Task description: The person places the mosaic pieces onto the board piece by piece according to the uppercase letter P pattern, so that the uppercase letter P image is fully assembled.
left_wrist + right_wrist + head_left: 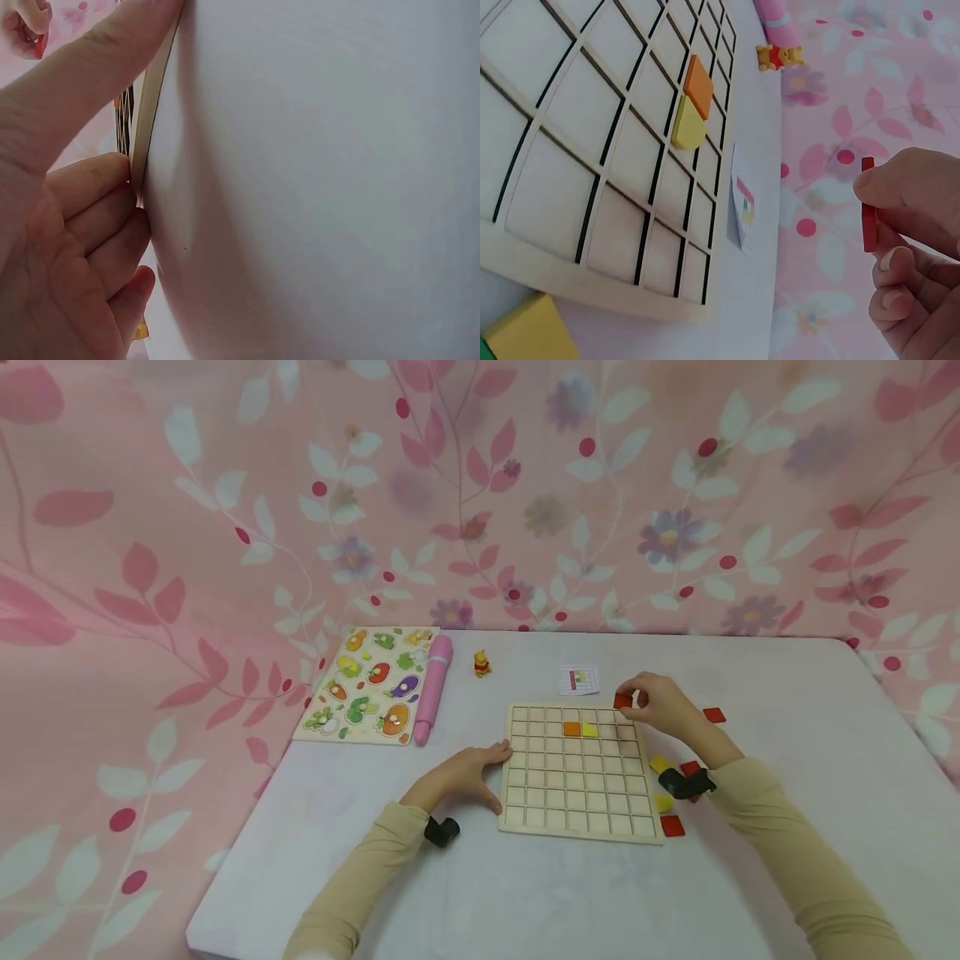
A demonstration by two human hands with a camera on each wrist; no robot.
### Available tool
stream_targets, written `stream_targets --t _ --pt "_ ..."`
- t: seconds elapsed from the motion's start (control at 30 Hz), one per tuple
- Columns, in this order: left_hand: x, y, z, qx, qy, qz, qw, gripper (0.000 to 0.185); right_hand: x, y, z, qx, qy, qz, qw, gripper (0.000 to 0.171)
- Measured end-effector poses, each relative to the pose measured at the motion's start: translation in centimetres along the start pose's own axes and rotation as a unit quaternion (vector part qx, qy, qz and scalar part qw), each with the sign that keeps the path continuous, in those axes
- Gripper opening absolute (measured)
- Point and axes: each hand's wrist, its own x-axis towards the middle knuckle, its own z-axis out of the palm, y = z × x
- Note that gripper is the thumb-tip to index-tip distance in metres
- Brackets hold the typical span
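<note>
- My left hand (459,779) lies flat against the grid board's (577,827) nine o'clock edge, steadying it.
- My right hand (660,706) pinches a red tile (622,700) upright, above the board's one o'clock corner, near the pattern card (579,680).

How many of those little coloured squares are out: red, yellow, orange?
Red squares: 4, one in the right hand, three on the table
Yellow squares: 3
Orange squares: 1, on the board
Total: 8
</note>
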Motion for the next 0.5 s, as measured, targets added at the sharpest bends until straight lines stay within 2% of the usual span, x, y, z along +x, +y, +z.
stream_targets --t 0.3,0.5 --pt "-0.1 0.1 0.2 0.003 0.002 0.009 1.0 0.099 0.9 -1.0 1.7 0.008 0.016 -0.041 0.999 0.024" --pt "-0.1 0.2 0.0 0.005 0.001 0.005 1.0 0.099 1.4 -1.7 2.7 0.03 0.01 -0.049 0.998 0.026"
